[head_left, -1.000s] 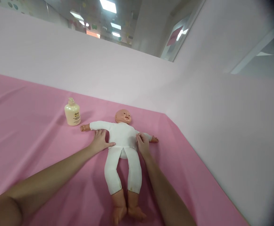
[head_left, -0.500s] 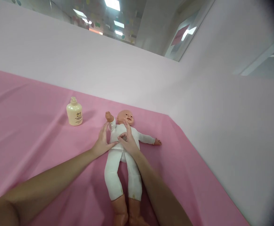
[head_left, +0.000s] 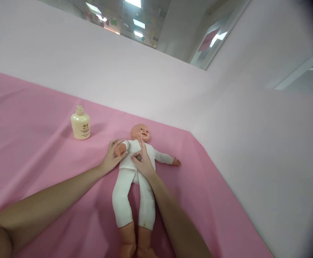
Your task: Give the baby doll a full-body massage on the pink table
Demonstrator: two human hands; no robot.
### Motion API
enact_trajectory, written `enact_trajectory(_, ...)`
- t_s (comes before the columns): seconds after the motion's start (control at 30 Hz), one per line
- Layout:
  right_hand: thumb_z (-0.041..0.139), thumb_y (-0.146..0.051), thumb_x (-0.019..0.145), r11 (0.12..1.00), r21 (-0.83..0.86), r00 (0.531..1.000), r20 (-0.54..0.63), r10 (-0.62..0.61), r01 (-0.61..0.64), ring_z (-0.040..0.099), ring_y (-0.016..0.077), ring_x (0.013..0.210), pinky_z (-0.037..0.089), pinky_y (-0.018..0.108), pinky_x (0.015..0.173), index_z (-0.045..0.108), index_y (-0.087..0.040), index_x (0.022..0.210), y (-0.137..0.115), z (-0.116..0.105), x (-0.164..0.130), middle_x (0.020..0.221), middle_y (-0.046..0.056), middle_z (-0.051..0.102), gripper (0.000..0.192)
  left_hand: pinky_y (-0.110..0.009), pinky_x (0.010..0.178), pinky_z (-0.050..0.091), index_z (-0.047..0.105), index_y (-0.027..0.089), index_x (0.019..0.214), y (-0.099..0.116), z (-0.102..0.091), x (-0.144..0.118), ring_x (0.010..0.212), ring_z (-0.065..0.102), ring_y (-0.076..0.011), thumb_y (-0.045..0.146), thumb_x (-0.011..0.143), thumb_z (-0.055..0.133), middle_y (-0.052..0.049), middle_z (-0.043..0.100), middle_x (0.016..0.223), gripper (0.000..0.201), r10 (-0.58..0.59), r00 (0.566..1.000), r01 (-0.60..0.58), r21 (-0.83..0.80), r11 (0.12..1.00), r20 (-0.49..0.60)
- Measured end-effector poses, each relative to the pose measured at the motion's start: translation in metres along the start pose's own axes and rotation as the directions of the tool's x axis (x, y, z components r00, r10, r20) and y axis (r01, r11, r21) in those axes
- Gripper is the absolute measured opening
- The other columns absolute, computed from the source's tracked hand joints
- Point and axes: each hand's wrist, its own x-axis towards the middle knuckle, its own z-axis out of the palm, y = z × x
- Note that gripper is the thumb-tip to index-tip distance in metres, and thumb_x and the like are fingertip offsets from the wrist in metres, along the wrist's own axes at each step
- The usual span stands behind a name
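A baby doll (head_left: 128, 179) in a white suit lies on its back, its bald head (head_left: 140, 132) away from me and its bare feet nearest. My left hand (head_left: 111, 157) curls around the doll's raised fist (head_left: 120, 149), fingers behind it and thumb in front. Over the doll's chest rests my right hand (head_left: 144, 162), fingers stretched toward its chin and thumb spread to the left. The doll's other arm (head_left: 164, 157) lies out to the right, untouched.
A cream pump bottle (head_left: 80, 125) stands upright left of the doll. Pink sheeting (head_left: 65, 157) with folds covers the surface. A pale wall (head_left: 113, 86) runs behind and along the right, with a window (head_left: 145, 18) above.
My left hand has closed around the doll's fist, which has come down toward me. The right hand stays on the chest. The view has shifted slightly.
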Motion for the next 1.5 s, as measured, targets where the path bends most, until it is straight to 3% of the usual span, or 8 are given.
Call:
enact_trajectory(0.1,0.062,-0.023,0.082,0.993,-0.051,0.993,0.056,-0.102,0.105,0.061,0.0138,0.086,0.05,0.036,0.093,0.029,-0.03,0.151,-0.003,-0.001,-0.003,0.143,0.011,0.048,0.077,-0.051,0.113,0.033,0.053,0.026,0.129,0.006,-0.004,-0.001,0.128,0.048,-0.0269,0.036,0.09,0.058,-0.01,0.056,0.132,0.041,0.195,0.969,-0.202,0.033,0.979,0.151)
enact_trajectory(0.2,0.062,-0.023,0.083,0.983,-0.076,0.98,0.119,-0.16,0.17,0.059,0.0202,0.116,0.047,0.037,0.102,0.048,-0.029,0.14,-0.007,-0.002,-0.004,0.157,0.009,0.031,0.059,-0.052,0.112,0.035,0.055,0.025,0.126,0.007,-0.005,-0.001,0.128,0.05,-0.0273,0.03,0.09,0.054,-0.009,0.062,0.128,0.037,0.302,0.92,-0.315,0.011,0.949,0.251)
enact_trajectory(0.37,0.068,-0.026,0.081,0.974,-0.071,0.969,0.143,-0.202,0.214,0.046,0.0269,0.135,0.042,0.042,0.109,0.055,-0.026,0.135,-0.006,-0.004,-0.002,0.149,0.01,0.045,0.056,-0.052,0.113,0.036,0.057,0.022,0.121,0.008,-0.007,-0.001,0.133,0.046,-0.0288,0.032,0.087,0.057,-0.011,0.061,0.129,0.035,0.316,0.902,-0.33,-0.002,0.944,0.294)
enact_trajectory(0.6,0.077,-0.032,0.076,0.977,-0.015,0.969,0.132,-0.208,0.212,0.049,0.0257,0.132,0.045,0.042,0.107,0.057,-0.026,0.131,-0.001,-0.002,0.001,0.14,0.01,0.053,0.059,-0.054,0.114,0.035,0.056,0.022,0.121,0.008,-0.007,-0.002,0.134,0.045,-0.031,0.041,0.087,0.059,-0.013,0.059,0.132,0.039,0.285,0.908,-0.298,-0.006,0.955,0.308)
enact_trajectory(0.83,0.072,-0.018,0.077,0.973,-0.061,0.969,0.126,-0.215,0.224,0.048,0.0243,0.133,0.037,0.045,0.114,0.056,-0.026,0.131,-0.006,-0.002,0.0,0.138,0.008,0.054,0.058,-0.056,0.115,0.032,0.058,0.024,0.121,0.008,-0.005,-0.001,0.136,0.044,-0.0297,0.038,0.092,0.05,-0.012,0.058,0.133,0.033,0.295,0.894,-0.303,-0.031,0.953,0.336)
enact_trajectory(1.07,0.076,-0.03,0.079,0.977,-0.041,0.968,0.149,-0.202,0.21,0.048,0.0272,0.132,0.04,0.042,0.112,0.055,-0.029,0.133,-0.011,-0.004,-0.001,0.138,0.006,0.056,0.058,-0.052,0.111,0.038,0.055,0.026,0.121,0.015,-0.009,-0.002,0.128,0.05,-0.0298,0.05,0.09,0.053,-0.012,0.059,0.129,0.039,0.285,0.905,-0.276,-0.074,0.958,0.314)
enact_trajectory(1.27,0.05,-0.034,0.096,0.975,0.007,0.966,0.135,-0.221,0.222,0.054,0.0207,0.126,0.041,0.04,0.109,0.057,-0.026,0.13,-0.01,-0.005,-0.001,0.135,0.007,0.058,0.035,-0.052,0.111,0.037,0.054,0.024,0.118,0.015,-0.01,-0.002,0.131,0.047,-0.0285,0.044,0.093,0.052,-0.012,0.061,0.124,0.032,0.312,0.894,-0.307,-0.067,0.949,0.322)
enact_trajectory(1.5,0.053,-0.017,0.088,0.984,0.011,0.979,0.097,-0.18,0.18,0.057,0.0214,0.122,0.046,0.04,0.105,0.06,-0.029,0.125,-0.012,-0.003,-0.001,0.13,0.004,0.061,0.039,-0.055,0.113,0.035,0.057,0.026,0.115,0.009,-0.003,-0.003,0.131,0.049,-0.0289,0.037,0.091,0.055,-0.011,0.062,0.124,0.026,0.292,0.897,-0.306,-0.011,0.952,0.333)
